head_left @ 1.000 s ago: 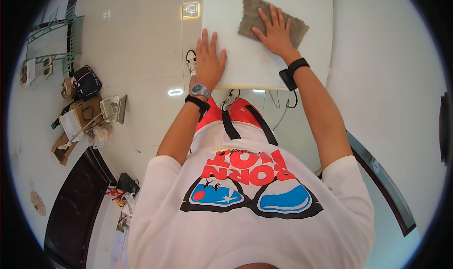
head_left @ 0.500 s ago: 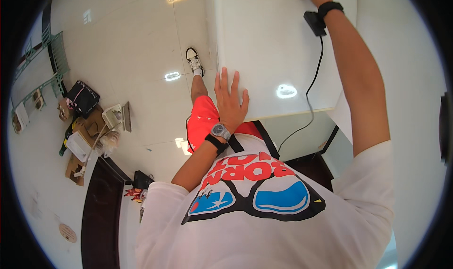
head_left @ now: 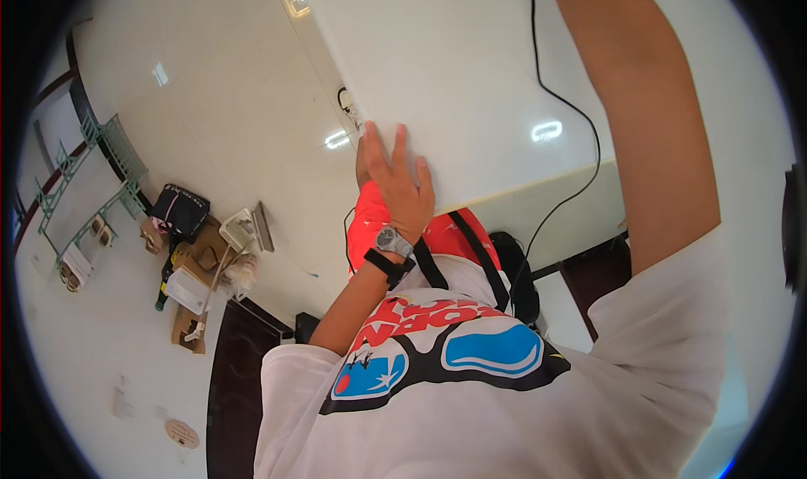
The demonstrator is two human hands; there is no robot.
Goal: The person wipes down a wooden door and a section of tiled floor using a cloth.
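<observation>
My left hand [head_left: 398,186] rests on the left edge of a white tabletop [head_left: 454,75], near its front corner. Its fingers are stretched out and slightly apart, with nothing in them. A silver watch [head_left: 392,241] and a black strap [head_left: 386,265] circle that wrist. My right forearm [head_left: 651,109] reaches far forward over the right side of the table, and the hand lies beyond the upper edge of the picture. A thin black cable [head_left: 565,100] runs from the top edge across the tabletop and over its front edge toward my body.
On the left, a green rack [head_left: 118,155] with shoes stands by the wall. Beside it are a black bag [head_left: 181,211], cardboard boxes [head_left: 192,323] and a white metal stand [head_left: 239,231] on the tiled floor. A dark door [head_left: 239,378] is at lower left. A wall borders the right.
My right hand and its black wrist strap have passed out of view at the top as the arm reaches farther. The view has turned somewhat. My left hand still lies on the table edge.
</observation>
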